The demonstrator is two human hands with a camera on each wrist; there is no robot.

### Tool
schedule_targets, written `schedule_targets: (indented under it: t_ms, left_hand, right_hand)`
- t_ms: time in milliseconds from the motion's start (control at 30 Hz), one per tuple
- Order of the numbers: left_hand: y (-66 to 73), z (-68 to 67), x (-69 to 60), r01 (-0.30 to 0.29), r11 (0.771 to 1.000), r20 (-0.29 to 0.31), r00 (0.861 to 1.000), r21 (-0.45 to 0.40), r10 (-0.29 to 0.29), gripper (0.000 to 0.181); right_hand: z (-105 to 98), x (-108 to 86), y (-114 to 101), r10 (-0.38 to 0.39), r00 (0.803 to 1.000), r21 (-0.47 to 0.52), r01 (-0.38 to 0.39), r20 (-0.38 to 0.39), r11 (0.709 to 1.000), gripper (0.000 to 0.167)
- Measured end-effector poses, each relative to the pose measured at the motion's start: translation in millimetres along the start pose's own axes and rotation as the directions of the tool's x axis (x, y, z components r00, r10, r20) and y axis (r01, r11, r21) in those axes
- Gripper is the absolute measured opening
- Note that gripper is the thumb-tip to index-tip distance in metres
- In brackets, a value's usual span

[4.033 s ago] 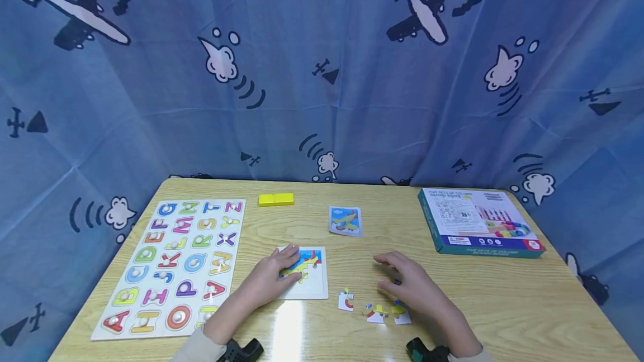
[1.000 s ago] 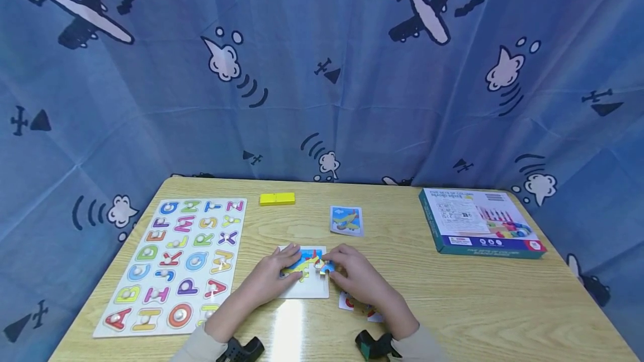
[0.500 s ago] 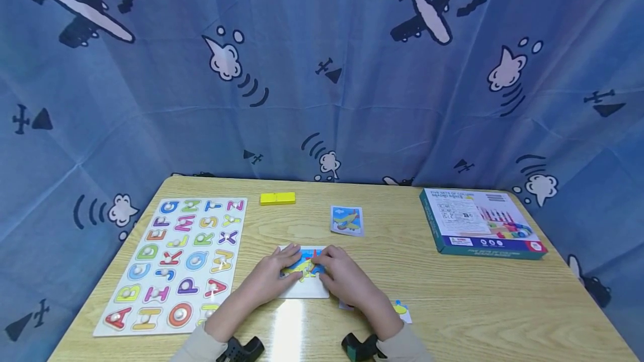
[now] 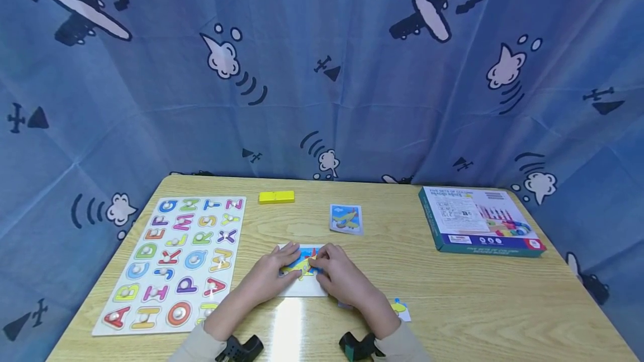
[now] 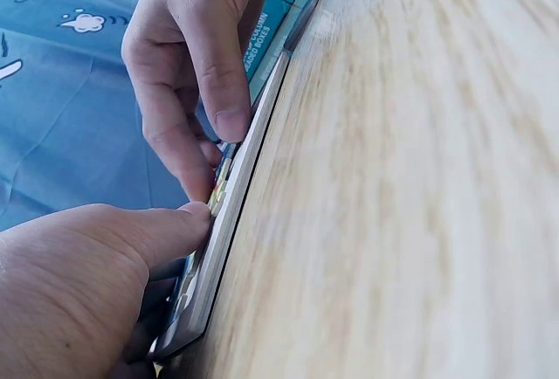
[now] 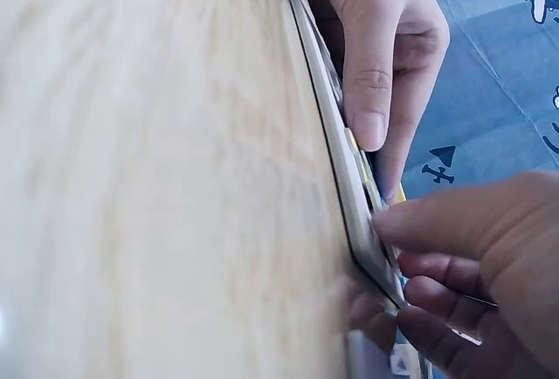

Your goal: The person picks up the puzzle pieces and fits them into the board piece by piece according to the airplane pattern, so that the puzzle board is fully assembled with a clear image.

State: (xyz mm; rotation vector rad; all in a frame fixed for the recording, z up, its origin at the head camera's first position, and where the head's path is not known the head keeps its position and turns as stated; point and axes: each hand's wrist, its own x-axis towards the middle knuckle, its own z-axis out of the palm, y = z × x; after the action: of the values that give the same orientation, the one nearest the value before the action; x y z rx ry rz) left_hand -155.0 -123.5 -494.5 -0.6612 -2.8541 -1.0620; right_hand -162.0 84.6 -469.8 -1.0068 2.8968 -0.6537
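Note:
A white puzzle board (image 4: pixel 304 289) lies at the front middle of the table, with part of a yellow plane picture assembled in its upper half. My left hand (image 4: pixel 268 277) rests on the board's left side, thumb and fingers extended over the picture. From the right, my right hand (image 4: pixel 347 277) pinches a puzzle piece at the picture's right part; its fingers mostly cover the piece. Both wrist views look along the board's edge (image 5: pixel 218 265), with the thumbs close to the pieces. One loose puzzle piece (image 4: pixel 401 310) sits right of my right wrist, and another (image 4: pixel 344 305) is mostly hidden beneath that hand.
Behind the board lies a plane picture card (image 4: pixel 346 219). An alphabet board (image 4: pixel 171 267) covers the table's left side. At the back are a yellow box (image 4: pixel 276 197) and, on the right, a beaded-boxes carton (image 4: pixel 480 221). A blue curtain (image 4: pixel 322 71) hangs behind.
The right hand went from the loose pieces to the board, carrying a blue-and-yellow puzzle piece leftward onto the picture. Over the last half second it has shifted slightly left. The left hand has stayed put.

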Motion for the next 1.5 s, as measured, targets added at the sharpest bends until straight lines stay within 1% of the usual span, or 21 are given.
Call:
schedule_targets:
  t_ms: [100,200,267,367,467,567,733,900,1067,1167,1367,1433,1500]
  left_hand:
    - [-0.3,-0.9,0.5,0.005,1.000,-0.001,1.000,0.001,-0.005,0.047]
    - [0.0,-2.1,0.9,0.015,1.000,0.000,1.000,0.002,-0.015,0.047]
    - [-0.1,-2.3,0.7,0.012,1.000,0.001,1.000,0.008,-0.012,0.047]
    - [-0.7,-1.8,-0.7,-0.004,1.000,0.023,1.000,0.011,0.003,0.049]
    - [-1.5,-2.0,-2.3,-0.018,1.000,0.063,0.998,0.010,0.017,0.053]
    - [-2.3,-4.4,-2.8,-0.032,0.999,0.102,0.994,0.003,0.032,0.059]
    - [-4.9,-14.6,-4.8,-0.045,0.999,0.167,0.985,-0.001,0.045,0.067]
    - [-8.6,-26.8,-7.4,-0.032,0.999,0.234,0.972,-0.008,0.033,0.070]
    - [-12.0,-31.0,-8.0,-0.016,1.000,0.288,0.957,-0.014,0.020,0.075]
    - [-13.2,-31.5,-8.2,-0.019,1.000,0.293,0.956,-0.018,0.023,0.076]
    - [-15.2,-30.3,-8.5,-0.030,0.999,0.287,0.957,-0.032,0.038,0.076]
    - [-15.5,-30.0,-8.6,-0.029,0.999,0.291,0.956,-0.035,0.038,0.076]
    - [-15.4,-30.2,-8.7,-0.028,0.999,0.293,0.955,-0.037,0.038,0.076]
  right_hand:
    - [0.5,1.0,0.1,-0.013,1.000,-0.009,0.014,0.015,1.000,0.029]
    - [2.0,2.6,-0.2,-0.016,1.000,-0.024,0.016,0.005,1.000,0.027]
    - [3.3,3.1,-0.4,-0.004,1.000,-0.013,0.004,-0.013,1.000,0.026]
    - [4.1,1.9,-1.1,0.032,0.999,0.021,-0.031,-0.029,0.999,0.026]
    - [4.5,0.3,-1.8,0.071,0.997,0.049,-0.069,-0.036,0.996,0.027]
    - [5.0,-0.2,-1.5,0.100,0.994,0.055,-0.098,-0.041,0.994,0.028]
    - [4.3,-0.5,0.7,0.127,0.991,0.082,-0.123,-0.045,0.989,0.031]
    - [2.7,-1.7,4.4,0.125,0.991,0.109,-0.119,-0.049,0.987,0.031]
    - [0.2,-3.6,8.5,0.104,0.994,0.137,-0.098,-0.036,0.986,0.030]
    - [-1.9,-5.6,11.6,0.094,0.995,0.185,-0.090,-0.017,0.979,0.029]
    - [-10.3,-16.1,16.9,0.111,0.993,0.338,-0.114,0.026,0.934,0.032]
    - [-12.9,-20.9,17.4,0.121,0.992,0.350,-0.125,0.033,0.928,0.033]
    - [-15.0,-25.8,17.4,0.129,0.991,0.346,-0.133,0.036,0.929,0.034]
